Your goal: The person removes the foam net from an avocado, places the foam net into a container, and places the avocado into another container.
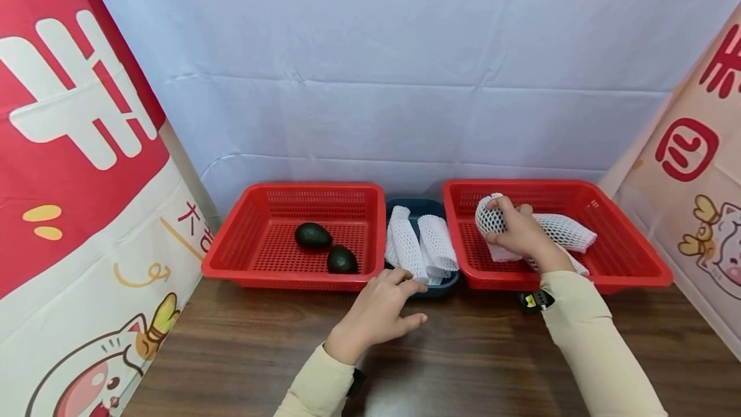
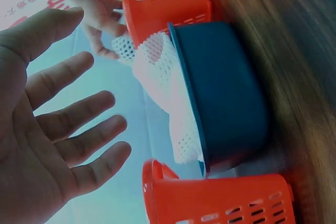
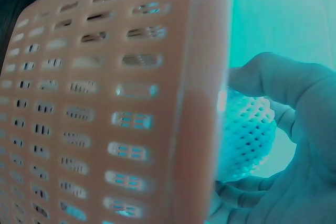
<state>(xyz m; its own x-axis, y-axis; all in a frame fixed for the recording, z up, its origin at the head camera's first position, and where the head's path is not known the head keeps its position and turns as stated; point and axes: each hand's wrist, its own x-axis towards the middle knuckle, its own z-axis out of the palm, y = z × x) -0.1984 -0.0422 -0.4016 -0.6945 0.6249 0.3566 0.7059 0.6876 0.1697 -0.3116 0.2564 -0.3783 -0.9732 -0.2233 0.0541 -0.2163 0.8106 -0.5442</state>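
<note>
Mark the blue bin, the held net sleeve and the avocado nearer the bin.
Blue bin (image 2: 224, 95), left wrist view: outer side wall.
Held net sleeve (image 3: 248, 136), right wrist view: mesh side.
Nearer avocado (image 1: 342, 260), head view: middle of its skin.

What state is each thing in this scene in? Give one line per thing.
Left hand: fingers spread, holding nothing
Right hand: gripping the netted item
Netted item: rounded, in white foam net
Farther avocado: unwrapped
Nearer avocado: unwrapped
Left basket: upright, holding both avocados
Blue bin: upright, holding foam sleeves
Foam sleeves: piled
Right basket: upright, holding netted pieces
</note>
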